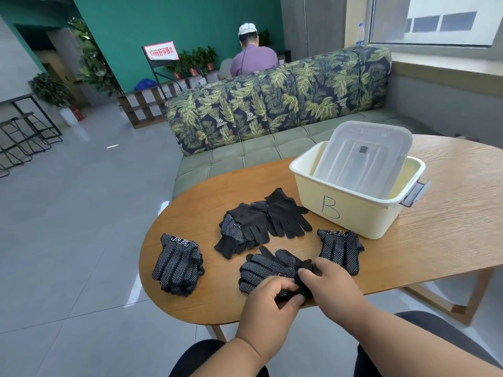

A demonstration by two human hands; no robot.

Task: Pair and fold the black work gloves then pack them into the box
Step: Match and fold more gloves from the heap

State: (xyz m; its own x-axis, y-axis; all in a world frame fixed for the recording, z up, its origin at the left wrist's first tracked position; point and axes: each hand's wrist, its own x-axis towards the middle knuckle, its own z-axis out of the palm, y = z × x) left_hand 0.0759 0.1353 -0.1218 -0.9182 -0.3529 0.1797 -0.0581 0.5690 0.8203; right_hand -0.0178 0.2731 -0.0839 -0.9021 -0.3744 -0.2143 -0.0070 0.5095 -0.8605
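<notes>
Nearest me, my left hand and right hand meet over the black dotted-palm glove pair at the near rim of the oval wooden table. Both hands have fingers curled into the dark cuff end, pinching it between them; I judge this is the fold being started, with the cuffs kept close to me so the fingers of the gloves lie flat across the wood. The rim sits just under my wrists, so little room is left on my side.

To the left, a folded dotted bundle lies well apart, near the table's rounded end. Another dotted bundle rests just beside my right hand, close to the box. Further in, a loose heap of black knit gloves waits unsorted.

Beyond, the cream plastic box marked B stands with its clear lid propped inside, which I judge will hinder packing. Bare wood lies open to the right.
</notes>
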